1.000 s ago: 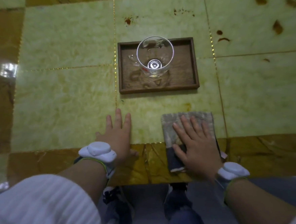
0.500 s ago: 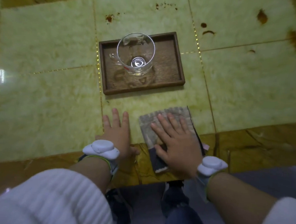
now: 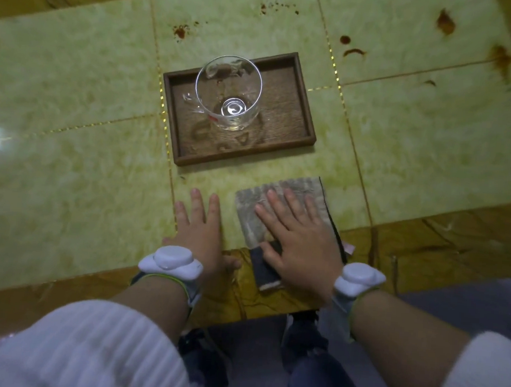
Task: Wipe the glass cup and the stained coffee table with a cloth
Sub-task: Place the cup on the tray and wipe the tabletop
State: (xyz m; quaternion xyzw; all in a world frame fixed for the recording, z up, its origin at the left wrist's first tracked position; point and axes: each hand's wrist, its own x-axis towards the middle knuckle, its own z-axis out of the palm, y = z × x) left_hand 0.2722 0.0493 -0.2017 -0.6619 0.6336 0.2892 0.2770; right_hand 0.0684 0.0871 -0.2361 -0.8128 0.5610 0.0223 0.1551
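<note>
Cloth (image 3: pixel 280 213), a folded grey piece with a darker layer showing along its right and near edges, lies flat at the near edge of the coffee table (image 3: pixel 68 165), partly on the amber border strip and partly on the pale green tile. On it rests the right hand (image 3: pixel 297 241), palm down with fingers spread and extended, pressing rather than gripping. Just to its left, the left hand (image 3: pixel 202 229) lies flat on the bare tabletop, fingers open and holding nothing. Each wrist carries a white band device, and white sleeves cover the forearms nearer the camera. Farther in, a dark wooden tray (image 3: pixel 301 84) sits on the table, apart from the cloth, with wet marks on its floor. Inside it, toward the left, stands the glass cup (image 3: pixel 229 91), upright and empty, its handle pointing left. Beyond the tray and to the far right, brown stains (image 3: pixel 446 22) dot the green tiles.
</note>
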